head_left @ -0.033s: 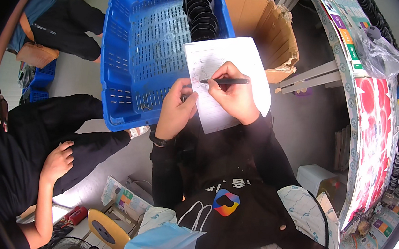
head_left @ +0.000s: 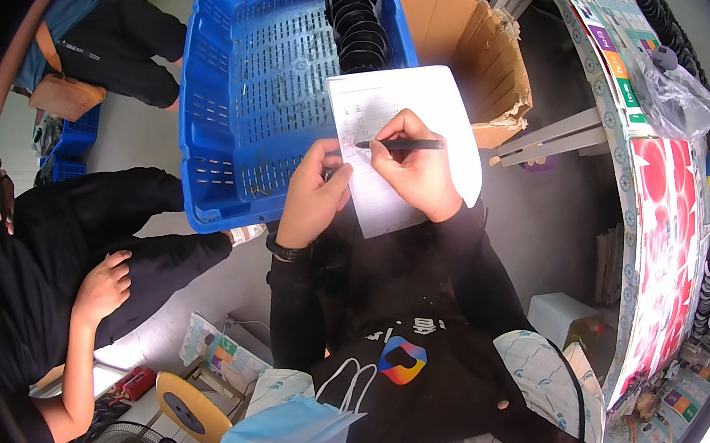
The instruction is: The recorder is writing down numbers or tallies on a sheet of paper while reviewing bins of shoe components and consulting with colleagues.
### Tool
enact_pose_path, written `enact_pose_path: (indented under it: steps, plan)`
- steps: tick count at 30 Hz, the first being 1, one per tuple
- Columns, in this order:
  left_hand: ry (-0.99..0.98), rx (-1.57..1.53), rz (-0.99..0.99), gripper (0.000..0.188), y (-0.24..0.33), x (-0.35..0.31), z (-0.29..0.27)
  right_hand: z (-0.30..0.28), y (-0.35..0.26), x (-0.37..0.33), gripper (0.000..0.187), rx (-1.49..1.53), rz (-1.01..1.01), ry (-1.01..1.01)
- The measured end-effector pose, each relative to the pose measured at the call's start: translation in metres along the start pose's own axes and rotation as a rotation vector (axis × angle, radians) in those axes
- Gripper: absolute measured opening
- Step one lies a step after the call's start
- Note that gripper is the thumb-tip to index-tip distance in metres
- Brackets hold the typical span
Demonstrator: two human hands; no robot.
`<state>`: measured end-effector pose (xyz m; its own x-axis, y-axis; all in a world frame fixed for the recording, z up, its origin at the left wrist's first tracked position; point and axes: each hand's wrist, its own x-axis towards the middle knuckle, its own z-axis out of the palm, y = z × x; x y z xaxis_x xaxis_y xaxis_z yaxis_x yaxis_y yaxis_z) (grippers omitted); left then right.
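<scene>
A white lined notepad [head_left: 442, 97] with handwriting on its left part lies tilted in front of me, its right side curling down. My left hand [head_left: 314, 196] grips the pad's left edge, the thumb bent near the paper and the other fingers partly hidden. Pinched in my right hand [head_left: 420, 175] is a black pen [head_left: 415, 144], its tip at the written lines close to my left fingers. Just beyond the pad, a row of nested black curved pieces [head_left: 361, 36] lies along the right side of a blue plastic crate [head_left: 202, 197].
Behind the pad stands an open cardboard box [head_left: 508, 82] with a ragged rim. A worktable [head_left: 624, 215] bearing a clear plastic bag [head_left: 675, 95] runs along the right. Two people sit at the left; the nearer one holds a phone [head_left: 1, 180]. A blue face mask [head_left: 289, 435] hangs below me.
</scene>
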<state>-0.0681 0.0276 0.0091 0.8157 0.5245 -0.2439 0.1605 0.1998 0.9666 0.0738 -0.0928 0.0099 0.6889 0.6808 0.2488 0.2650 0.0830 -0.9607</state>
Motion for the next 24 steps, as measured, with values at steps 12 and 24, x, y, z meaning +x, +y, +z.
enact_pose_path:
  steps: [12, 24]
  plan:
    - [-0.014, -0.037, 0.017, 0.029, -0.0001, -0.0011, 0.0004, 0.002, -0.0016, 0.001, 0.016, 0.028, 0.016, 0.015]
    - [-0.014, -0.035, 0.003, 0.029, 0.0014, -0.0012, 0.0012, 0.0023, 0.0027, 0.0004, 0.016, 0.055, 0.007, -0.01]
